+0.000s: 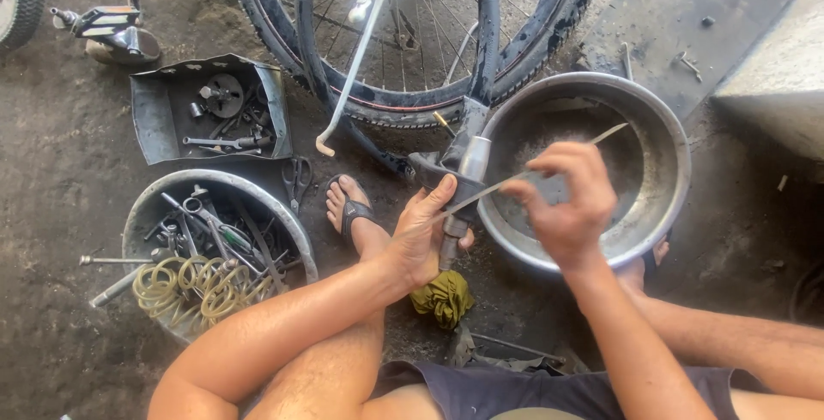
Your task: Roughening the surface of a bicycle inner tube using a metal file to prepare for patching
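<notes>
Fingers: left hand point(422, 240) is wrapped around a short metal cylinder point(463, 181), silver at the top and darker toward the lower end, held roughly upright with a slight tilt; thumb up along its side. Right hand point(566, 210) is curled, fingertips pinched on a thin flat metal strip point(549, 165) that runs diagonally from the cylinder up-right. Both grips closed. Cylinder sits just at the near-left rim of a big round metal basin point(669, 141), and the strip's far end hangs over the basin's inside. Dark rubber piece point(429, 165) lies against the cylinder's upper left, touching the bottom of the bicycle wheel point(403, 102) standing behind it. White kickstand point(352, 68) slants across the wheel. Yellow-green rag point(445, 297) on the ground directly below the left hand. Left foot in a sandal point(350, 210) just left of that hand. Further left: round bowl point(292, 231) full of wrenches, loose tools and a coiled yellowish hose point(184, 287); above it a bent sheet-metal tray point(154, 115) with a spanner and small parts. Scissors point(298, 178) on the ground between tray and foot. Pedal point(107, 21) top left. Floor is dirty concrete.
</notes>
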